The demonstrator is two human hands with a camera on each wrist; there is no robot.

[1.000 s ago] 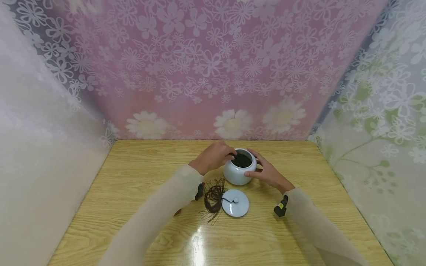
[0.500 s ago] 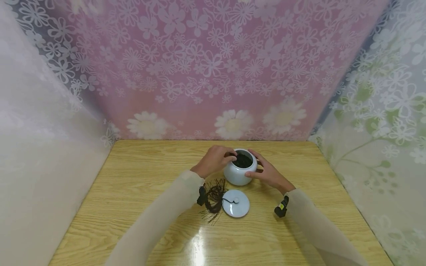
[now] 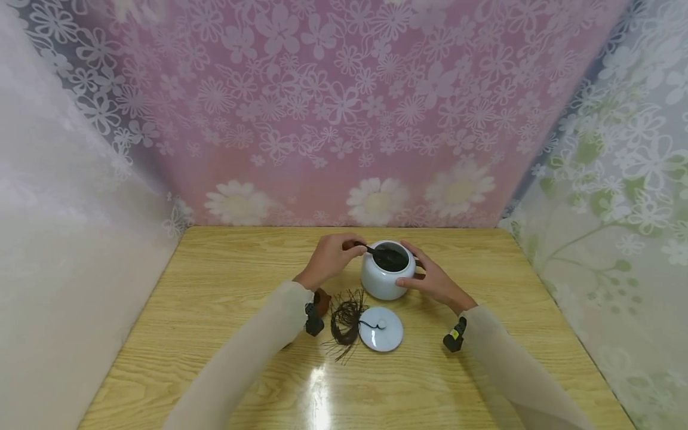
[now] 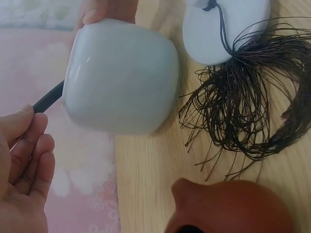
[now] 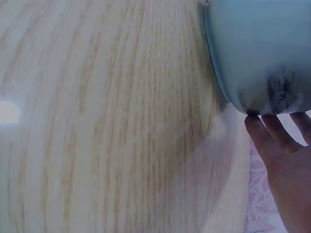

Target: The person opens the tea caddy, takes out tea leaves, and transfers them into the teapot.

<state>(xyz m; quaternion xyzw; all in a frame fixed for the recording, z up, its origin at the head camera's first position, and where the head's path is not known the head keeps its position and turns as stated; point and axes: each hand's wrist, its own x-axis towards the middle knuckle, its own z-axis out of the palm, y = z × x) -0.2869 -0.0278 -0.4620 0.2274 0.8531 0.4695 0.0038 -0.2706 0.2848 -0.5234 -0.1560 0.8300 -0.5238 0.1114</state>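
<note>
In the head view my left hand [image 3: 330, 260] pinches the handle of a dark spoon [image 3: 371, 249] between thumb and fingers. The spoon slants over the left rim of a round white jar [image 3: 380, 283], its far end down among dark leafy contents. My right hand [image 3: 432, 280] holds the jar from the right, thumb on the near side and fingers round the far side. In the left wrist view the black handle [image 4: 49, 97] sticks out past the jar's mouth. In the right wrist view, fingertips [image 5: 253, 121] touch the jar wall beside a dark printed pattern.
A white lid [image 3: 383, 337] lies in front of the jar, with a dark stringy tassel [image 3: 346, 319] tied to its knob. Left of the tassel, partly behind the left wrist, stands a reddish-brown pot [image 4: 238, 206] with a small spout. Patterned cloth [image 3: 344, 119] surrounds the wooden table [image 3: 226, 257].
My left hand has drawn back left from the jar's mouth, and the dark spoon now shows over the rim. More of the reddish-brown pot has come into view. My right hand stays on the jar.
</note>
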